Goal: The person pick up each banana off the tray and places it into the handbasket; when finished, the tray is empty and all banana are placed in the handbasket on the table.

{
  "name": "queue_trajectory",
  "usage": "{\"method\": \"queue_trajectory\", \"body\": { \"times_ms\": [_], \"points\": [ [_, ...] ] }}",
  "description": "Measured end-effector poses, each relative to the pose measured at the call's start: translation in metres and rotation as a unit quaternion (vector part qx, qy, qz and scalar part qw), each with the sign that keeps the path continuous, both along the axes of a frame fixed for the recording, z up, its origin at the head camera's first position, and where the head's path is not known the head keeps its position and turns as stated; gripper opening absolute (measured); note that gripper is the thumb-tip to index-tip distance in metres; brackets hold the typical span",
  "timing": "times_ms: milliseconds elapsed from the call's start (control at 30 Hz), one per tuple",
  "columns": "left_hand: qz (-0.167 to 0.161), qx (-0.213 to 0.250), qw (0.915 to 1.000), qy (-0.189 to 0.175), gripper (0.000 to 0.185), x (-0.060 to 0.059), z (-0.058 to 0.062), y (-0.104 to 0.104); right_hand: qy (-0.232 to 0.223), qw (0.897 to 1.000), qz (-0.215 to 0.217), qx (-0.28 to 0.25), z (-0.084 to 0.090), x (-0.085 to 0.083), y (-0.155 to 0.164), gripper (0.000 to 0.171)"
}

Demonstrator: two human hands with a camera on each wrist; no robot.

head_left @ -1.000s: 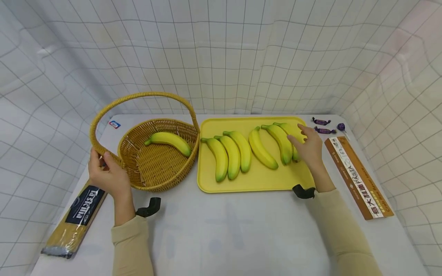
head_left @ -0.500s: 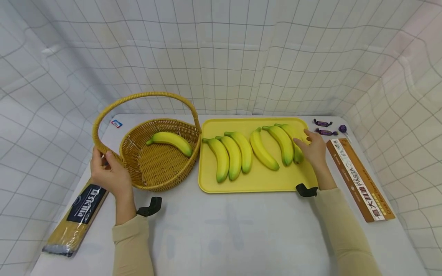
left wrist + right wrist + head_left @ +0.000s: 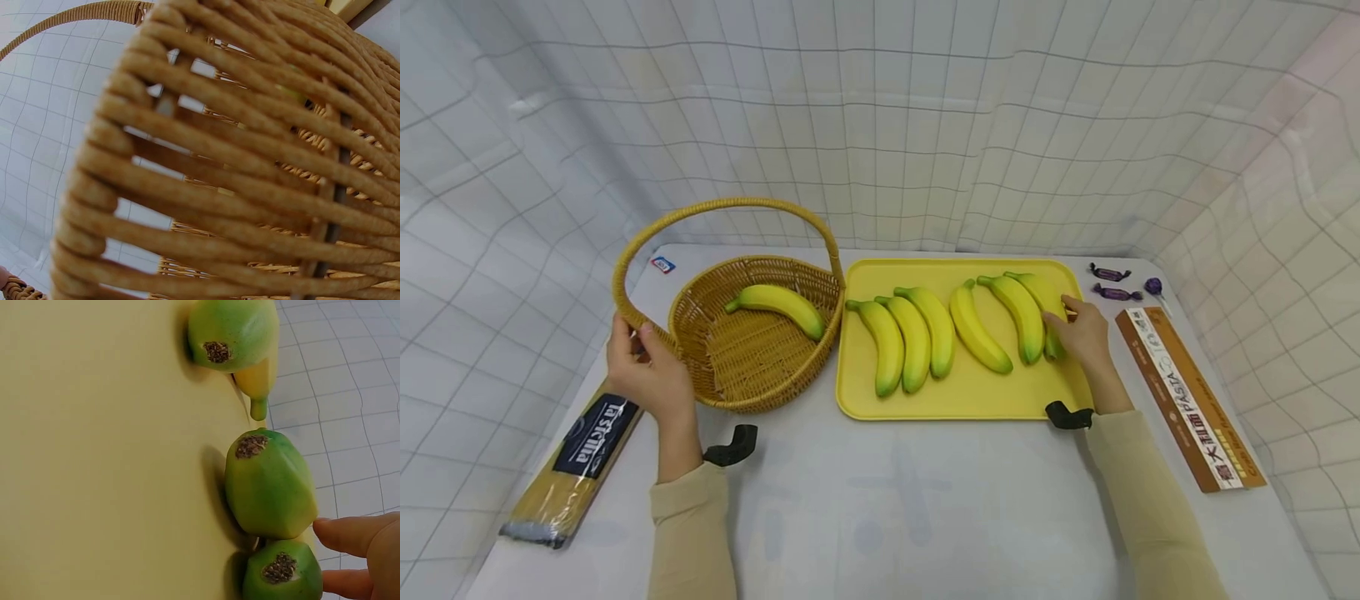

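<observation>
At the left in the head view, my left hand (image 3: 653, 371) pinches the base of the handle of a wicker basket (image 3: 730, 396), which has one banana (image 3: 778, 307) inside. The basket's woven side (image 3: 206, 169) fills the left wrist view. On the right part of a yellow tray (image 3: 895, 408), my right hand (image 3: 1082, 337) has its thumb and fingers astride the rightmost banana (image 3: 1037, 287), pinching it. In the right wrist view the thumb (image 3: 344, 534) also lies against the neighbouring banana (image 3: 269, 487). Several more bananas (image 3: 917, 333) lie side by side on the tray.
A pasta packet (image 3: 580, 458) lies beside the left forearm. A long pasta box (image 3: 1187, 400) lies right of the tray, with purple wrapped candies (image 3: 1116, 292) and a lollipop (image 3: 1153, 287) behind it. A small red-and-blue packet (image 3: 663, 264) sits at the back left.
My right hand has come down from above the tray onto the rightmost banana, and its thumb and fingers have drawn closer together. The left hand keeps its grip on the basket handle.
</observation>
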State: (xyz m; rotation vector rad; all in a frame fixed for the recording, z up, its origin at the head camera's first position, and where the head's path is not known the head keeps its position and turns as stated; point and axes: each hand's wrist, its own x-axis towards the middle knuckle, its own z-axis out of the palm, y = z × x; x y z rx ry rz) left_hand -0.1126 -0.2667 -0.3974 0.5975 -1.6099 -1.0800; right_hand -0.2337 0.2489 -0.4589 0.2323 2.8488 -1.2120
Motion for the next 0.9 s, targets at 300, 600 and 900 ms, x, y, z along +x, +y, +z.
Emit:
{"method": "queue_trajectory", "body": {
  "times_ms": [300,600,900],
  "points": [
    [0.004,-0.008,1.0000,-0.001,0.025,0.004,0.010,0.009,-0.013,1.000,-0.005,0.021,-0.001,0.001,-0.001,0.060],
    [-0.003,-0.015,0.9999,-0.003,0.028,-0.003,-0.008,-0.006,0.002,0.999,-0.037,0.021,-0.001,-0.001,0.004,0.059],
    [-0.012,-0.016,0.9998,-0.002,0.029,-0.001,-0.007,-0.007,0.056,0.998,-0.020,0.009,0.024,0.012,-0.013,0.056]
  ]
}}
